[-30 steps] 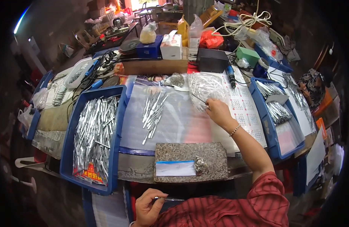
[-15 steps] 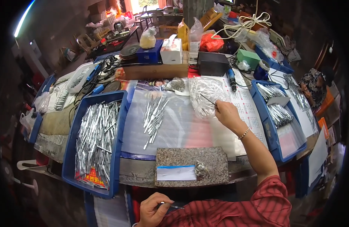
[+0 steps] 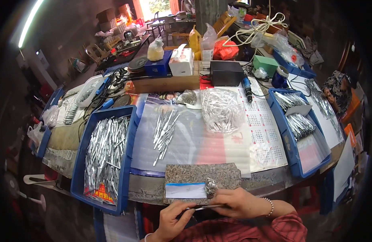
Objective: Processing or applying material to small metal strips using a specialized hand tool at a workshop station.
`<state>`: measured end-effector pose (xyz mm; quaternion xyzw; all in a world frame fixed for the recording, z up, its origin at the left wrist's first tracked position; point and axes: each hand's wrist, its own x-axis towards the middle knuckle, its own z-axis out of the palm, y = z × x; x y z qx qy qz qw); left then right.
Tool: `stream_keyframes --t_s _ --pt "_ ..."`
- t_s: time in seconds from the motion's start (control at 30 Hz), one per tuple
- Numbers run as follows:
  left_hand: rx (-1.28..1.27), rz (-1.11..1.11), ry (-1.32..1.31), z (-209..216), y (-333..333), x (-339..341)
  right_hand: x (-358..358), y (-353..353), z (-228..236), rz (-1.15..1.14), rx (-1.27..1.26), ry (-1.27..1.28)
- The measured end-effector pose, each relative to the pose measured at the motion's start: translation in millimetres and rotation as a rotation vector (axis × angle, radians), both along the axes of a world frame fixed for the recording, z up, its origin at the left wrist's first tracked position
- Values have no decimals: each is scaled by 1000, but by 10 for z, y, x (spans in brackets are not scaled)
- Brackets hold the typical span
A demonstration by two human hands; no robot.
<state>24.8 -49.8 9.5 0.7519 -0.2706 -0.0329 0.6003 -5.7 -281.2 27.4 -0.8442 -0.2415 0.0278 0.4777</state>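
My left hand [image 3: 174, 220] is closed at the table's near edge, its thumb and fingers pinching one end of a slim metal rod [image 3: 206, 207]. From the right, my right hand [image 3: 236, 203] pinches the other end; whether this is one piece or two thin pieces meeting, I cannot tell. Just beyond both hands lies a speckled stone slab [image 3: 202, 171], bearing a white strip [image 3: 186, 191] with a blue edge and a small heap of tiny metal parts [image 3: 211, 186]. Loose silver rods [image 3: 165, 131] rest on the plastic sheet, and a clear bag [image 3: 222, 109] full of pale silvery pieces sits farther back.
A blue tray [image 3: 131, 141] heaped with silver rods stands left, another blue tray [image 3: 274, 125] with bundled rods right. Behind are a black box [image 3: 226, 73], a tissue box [image 3: 181, 64] and a blue rotary tool [image 3: 247, 89]. Another person [image 3: 338, 90] sits far right.
My right hand has come back from beside the clear bag to the near edge, meeting my left hand. The thin pieces they hold are now brought together in line. The view has shifted slightly.
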Motion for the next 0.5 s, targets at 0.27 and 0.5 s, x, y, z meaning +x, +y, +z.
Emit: stream_keyframes --t_s 0.27,0.5 --pt "99 -100 -58 -86 -67 -56 -7 25 -79 -16 94 -8" --pt "9 -79 104 -63 -103 -96 27 268 -366 -102 459 167"
